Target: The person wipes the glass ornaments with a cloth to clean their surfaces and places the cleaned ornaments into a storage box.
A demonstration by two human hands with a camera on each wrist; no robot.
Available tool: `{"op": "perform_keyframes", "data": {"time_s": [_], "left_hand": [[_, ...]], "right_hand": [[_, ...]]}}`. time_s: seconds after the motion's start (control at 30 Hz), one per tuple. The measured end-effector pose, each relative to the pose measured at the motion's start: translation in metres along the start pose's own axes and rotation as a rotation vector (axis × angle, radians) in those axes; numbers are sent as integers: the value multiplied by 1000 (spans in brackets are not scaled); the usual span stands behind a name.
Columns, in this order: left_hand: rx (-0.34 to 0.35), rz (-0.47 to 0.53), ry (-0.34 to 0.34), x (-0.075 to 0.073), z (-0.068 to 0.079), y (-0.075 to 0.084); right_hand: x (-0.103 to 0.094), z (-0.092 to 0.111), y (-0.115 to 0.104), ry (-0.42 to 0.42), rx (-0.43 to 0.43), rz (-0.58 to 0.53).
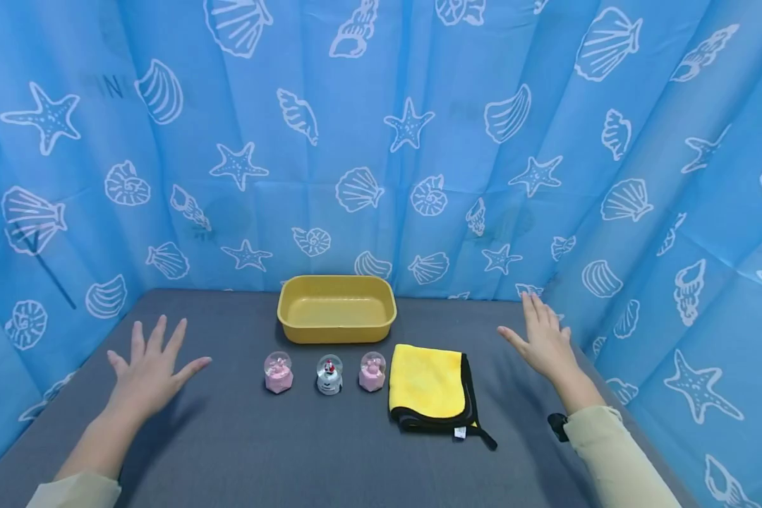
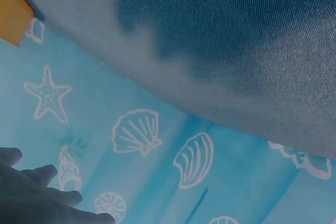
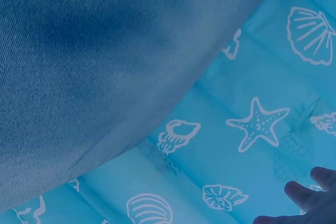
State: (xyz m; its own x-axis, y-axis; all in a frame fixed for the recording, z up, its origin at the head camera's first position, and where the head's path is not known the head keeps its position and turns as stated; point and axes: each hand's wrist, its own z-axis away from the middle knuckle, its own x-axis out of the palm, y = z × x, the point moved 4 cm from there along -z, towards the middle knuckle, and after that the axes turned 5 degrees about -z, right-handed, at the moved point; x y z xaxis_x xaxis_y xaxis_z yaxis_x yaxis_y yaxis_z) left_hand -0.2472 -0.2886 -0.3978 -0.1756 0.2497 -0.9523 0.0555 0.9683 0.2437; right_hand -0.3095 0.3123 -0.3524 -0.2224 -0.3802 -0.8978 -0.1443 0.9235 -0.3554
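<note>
My left hand is spread above the left side of the table, fingers straight and nothing held. On the right side my right hand is likewise held up, fingers extended and holding nothing. Between them stand three small snow globes in a row: a pink one, a white-and-silver one with a red-topped figure, and another pink one. Right of the row lies a folded yellow cloth with black edging and a loop. Behind the globes sits a yellow rectangular bin. Each wrist view catches only fingers at a lower corner.
A grey cloth-covered table carries everything. A blue curtain printed with white shells and starfish hangs along the back and both sides. In the left wrist view, a corner of the yellow bin shows at upper left.
</note>
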Motion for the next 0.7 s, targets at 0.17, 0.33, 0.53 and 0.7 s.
{"op": "perform_keyframes", "data": {"time_s": [0.17,0.33,0.53,0.7], "left_hand": [[-10,10,-13,2,1,2],[-5,83,-52,7,2,7],[40,178,-100,15,0,16],[67,216,-132,22,1,22]], "right_hand": [[0,0,-2,27,7,-51],[0,3,-5,55,33,-175],[5,7,-12,48,79,-315],[14,12,-18,-3,129,-425]]}}
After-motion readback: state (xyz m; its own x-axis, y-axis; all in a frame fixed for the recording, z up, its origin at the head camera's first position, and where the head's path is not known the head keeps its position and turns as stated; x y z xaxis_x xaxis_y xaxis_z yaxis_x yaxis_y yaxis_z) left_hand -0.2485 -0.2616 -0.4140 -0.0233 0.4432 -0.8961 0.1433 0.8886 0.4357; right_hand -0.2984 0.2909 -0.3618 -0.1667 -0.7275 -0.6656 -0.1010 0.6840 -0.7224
